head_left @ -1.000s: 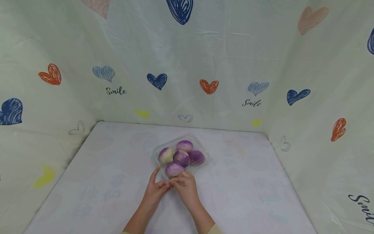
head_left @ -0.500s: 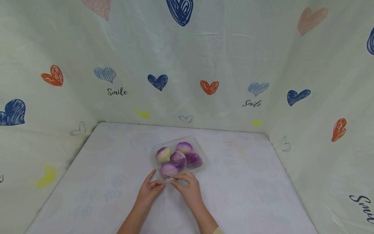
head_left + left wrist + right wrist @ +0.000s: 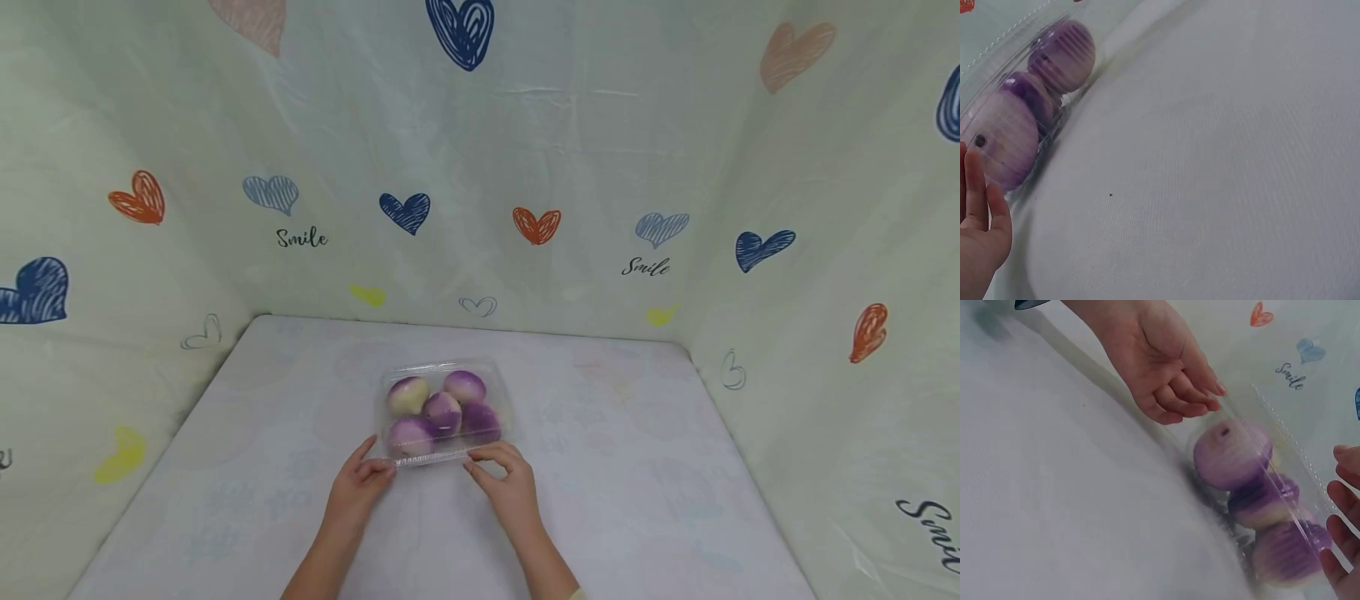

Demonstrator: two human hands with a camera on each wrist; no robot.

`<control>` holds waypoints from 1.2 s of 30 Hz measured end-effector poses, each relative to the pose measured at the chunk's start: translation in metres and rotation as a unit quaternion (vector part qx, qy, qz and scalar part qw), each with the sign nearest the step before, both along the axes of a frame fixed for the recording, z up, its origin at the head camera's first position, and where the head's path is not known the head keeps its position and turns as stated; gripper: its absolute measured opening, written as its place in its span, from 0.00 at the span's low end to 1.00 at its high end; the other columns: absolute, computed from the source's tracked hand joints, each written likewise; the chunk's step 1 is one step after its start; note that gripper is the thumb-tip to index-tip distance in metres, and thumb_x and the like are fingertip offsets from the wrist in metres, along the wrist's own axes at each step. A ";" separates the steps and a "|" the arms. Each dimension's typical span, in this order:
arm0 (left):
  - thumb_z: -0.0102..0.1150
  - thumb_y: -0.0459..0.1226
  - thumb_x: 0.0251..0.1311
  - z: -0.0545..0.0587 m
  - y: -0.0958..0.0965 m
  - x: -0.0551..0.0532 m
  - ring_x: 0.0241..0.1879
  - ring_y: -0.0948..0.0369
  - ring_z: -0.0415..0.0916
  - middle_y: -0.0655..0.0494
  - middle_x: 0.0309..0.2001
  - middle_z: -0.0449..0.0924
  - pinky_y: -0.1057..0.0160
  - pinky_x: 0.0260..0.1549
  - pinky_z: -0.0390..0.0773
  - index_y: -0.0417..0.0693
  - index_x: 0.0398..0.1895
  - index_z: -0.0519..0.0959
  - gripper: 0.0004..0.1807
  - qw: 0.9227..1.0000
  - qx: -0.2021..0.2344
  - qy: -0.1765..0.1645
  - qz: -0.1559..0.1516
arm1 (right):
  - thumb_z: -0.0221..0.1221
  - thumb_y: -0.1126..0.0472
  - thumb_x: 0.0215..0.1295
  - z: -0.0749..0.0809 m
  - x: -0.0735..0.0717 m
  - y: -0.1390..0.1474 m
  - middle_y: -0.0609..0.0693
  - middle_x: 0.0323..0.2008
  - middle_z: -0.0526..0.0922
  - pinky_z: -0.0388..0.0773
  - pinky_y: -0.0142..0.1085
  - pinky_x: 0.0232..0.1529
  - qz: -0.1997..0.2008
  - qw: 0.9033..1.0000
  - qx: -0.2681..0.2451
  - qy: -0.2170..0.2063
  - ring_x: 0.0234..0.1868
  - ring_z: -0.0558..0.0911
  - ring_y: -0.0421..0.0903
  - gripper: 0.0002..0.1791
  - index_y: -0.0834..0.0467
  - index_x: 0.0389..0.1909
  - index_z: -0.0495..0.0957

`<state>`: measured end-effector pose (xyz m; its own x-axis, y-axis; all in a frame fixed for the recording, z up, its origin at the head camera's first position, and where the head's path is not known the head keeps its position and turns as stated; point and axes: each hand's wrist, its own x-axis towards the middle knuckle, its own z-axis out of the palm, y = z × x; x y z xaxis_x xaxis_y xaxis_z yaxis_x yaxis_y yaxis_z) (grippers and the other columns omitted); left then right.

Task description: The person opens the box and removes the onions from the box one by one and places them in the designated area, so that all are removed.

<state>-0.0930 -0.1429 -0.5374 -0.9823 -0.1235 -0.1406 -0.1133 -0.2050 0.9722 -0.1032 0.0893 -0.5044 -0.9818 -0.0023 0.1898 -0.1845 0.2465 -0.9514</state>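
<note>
A clear plastic clamshell box [image 3: 450, 364] sits on the table in the head view, its long front rim facing the person. Inside lie several round purple-and-white vegetables [image 3: 412, 435] that look like onions, seen through the ribbed wall in both wrist views. My left hand [image 3: 352, 492] pinches the front rim at its left corner with thumb and finger. At the right corner of that rim, my right hand [image 3: 510, 492] pinches the edge between thumb and index finger. The left wrist view shows part of the left hand [image 3: 984, 228] beside the nearest onion-like vegetable [image 3: 1004, 140].
The box stands on a table with a pale cloth [image 3: 637, 467]. Behind and at both sides hangs a light curtain [image 3: 480, 133] printed with hearts and the word Smile. The table's back edge lies a short way beyond the box.
The box has turned so its front rim lies nearly straight across, and has shifted a little left. My hands, earlier together at one corner, have moved apart along the rim.
</note>
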 end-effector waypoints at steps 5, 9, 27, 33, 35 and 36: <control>0.60 0.25 0.61 -0.001 -0.010 0.000 0.37 0.69 0.77 0.63 0.33 0.82 0.73 0.45 0.76 0.36 0.73 0.56 0.38 1.000 -0.011 -0.004 0.016 | 0.71 0.68 0.53 -0.004 -0.004 0.008 0.47 0.36 0.84 0.72 0.39 0.55 -0.020 1.000 -0.005 0.008 0.45 0.80 0.46 0.08 0.60 0.35 0.86; 0.59 0.24 0.61 -0.001 -0.015 -0.002 0.36 0.69 0.77 0.64 0.32 0.82 0.73 0.43 0.77 0.34 0.72 0.57 0.37 0.999 0.000 0.006 0.035 | 0.72 0.65 0.53 -0.008 -0.004 0.016 0.44 0.34 0.84 0.74 0.39 0.52 -0.027 0.999 -0.008 0.037 0.42 0.80 0.43 0.07 0.56 0.33 0.87; 0.56 0.25 0.65 0.000 -0.036 -0.019 0.35 0.69 0.78 0.63 0.34 0.80 0.72 0.41 0.78 0.30 0.68 0.61 0.29 0.996 0.029 0.022 0.077 | 0.70 0.72 0.51 0.020 -0.006 0.026 0.57 0.34 0.82 0.74 0.44 0.50 -0.002 0.998 0.037 0.052 0.43 0.79 0.52 0.08 0.63 0.34 0.86; 0.56 0.26 0.65 0.003 -0.042 -0.027 0.37 0.70 0.77 0.64 0.36 0.79 0.73 0.42 0.77 0.32 0.70 0.60 0.31 0.996 0.034 0.005 0.078 | 0.71 0.72 0.51 0.016 -0.012 0.024 0.57 0.36 0.82 0.72 0.36 0.49 0.022 0.997 0.055 0.056 0.45 0.77 0.52 0.09 0.65 0.34 0.85; 0.57 0.26 0.65 0.005 -0.043 -0.029 0.37 0.70 0.77 0.65 0.36 0.79 0.73 0.43 0.77 0.33 0.71 0.59 0.31 0.996 0.035 -0.003 0.080 | 0.71 0.70 0.51 0.005 -0.018 0.023 0.54 0.37 0.82 0.72 0.35 0.50 0.028 0.996 0.061 0.054 0.45 0.77 0.51 0.09 0.64 0.34 0.86; 0.57 0.26 0.65 0.006 -0.044 -0.030 0.38 0.70 0.77 0.65 0.37 0.79 0.72 0.43 0.77 0.34 0.71 0.59 0.32 0.996 0.036 -0.007 0.080 | 0.72 0.69 0.51 0.000 -0.020 0.023 0.52 0.37 0.82 0.72 0.35 0.51 0.032 0.996 0.063 0.050 0.46 0.77 0.49 0.09 0.63 0.34 0.86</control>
<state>-0.1234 -0.1865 -0.5317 -0.9488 -0.2676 -0.1679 -0.0866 -0.2907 0.9529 -0.1233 0.1126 -0.5040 -0.9550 -0.0936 0.2815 -0.2963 0.3478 -0.8895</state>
